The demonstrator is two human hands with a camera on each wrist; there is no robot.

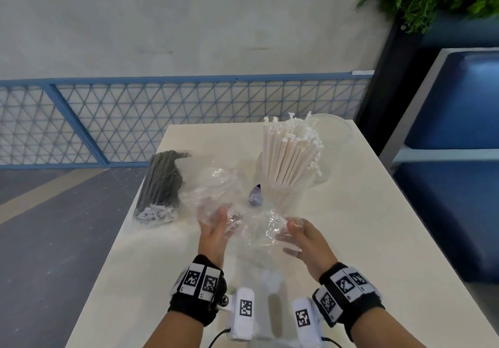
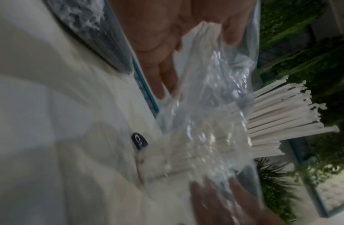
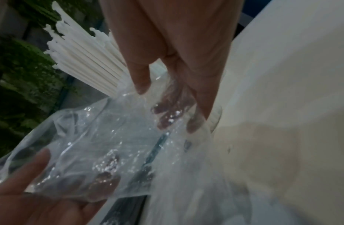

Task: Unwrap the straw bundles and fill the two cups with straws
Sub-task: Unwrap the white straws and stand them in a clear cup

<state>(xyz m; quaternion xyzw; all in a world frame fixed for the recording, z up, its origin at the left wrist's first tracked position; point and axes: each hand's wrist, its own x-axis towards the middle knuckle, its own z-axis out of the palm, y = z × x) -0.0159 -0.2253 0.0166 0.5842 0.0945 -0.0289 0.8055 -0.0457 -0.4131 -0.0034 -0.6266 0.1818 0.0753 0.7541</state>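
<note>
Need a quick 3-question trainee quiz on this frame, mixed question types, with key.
1. True or false: the black straws are still in their wrapper.
2. Multiple choice: the white straws are
A. lying flat on the table
B. standing in a clear cup
C. held in the right hand
3. Fill in: the left hand and the right hand both hold the empty clear ____.

Key: 1 true; 2 B; 3 wrapper.
</note>
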